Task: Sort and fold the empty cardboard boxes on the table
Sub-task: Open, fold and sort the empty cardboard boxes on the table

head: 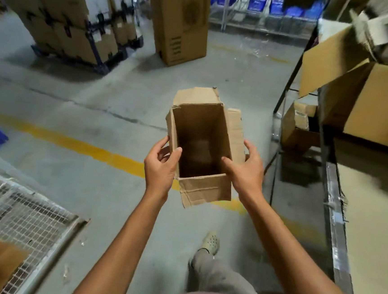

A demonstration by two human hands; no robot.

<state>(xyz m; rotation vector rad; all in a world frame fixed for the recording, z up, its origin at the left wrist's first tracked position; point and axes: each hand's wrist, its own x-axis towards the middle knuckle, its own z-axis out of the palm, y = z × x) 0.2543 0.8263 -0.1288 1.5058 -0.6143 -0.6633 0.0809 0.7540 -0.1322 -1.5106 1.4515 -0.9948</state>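
Both the left hand (161,165) and right hand (244,172) pinched opposite walls of an open, creased, seemingly light brown cardboard box (202,143).

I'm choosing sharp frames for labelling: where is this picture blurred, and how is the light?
Head view: the open box, held by the left hand and right hand, is sharp; head view, top right: the piled boxes smear with motion blur; head view, lower left: the wire mesh is soft; light is dim, shadows soft.
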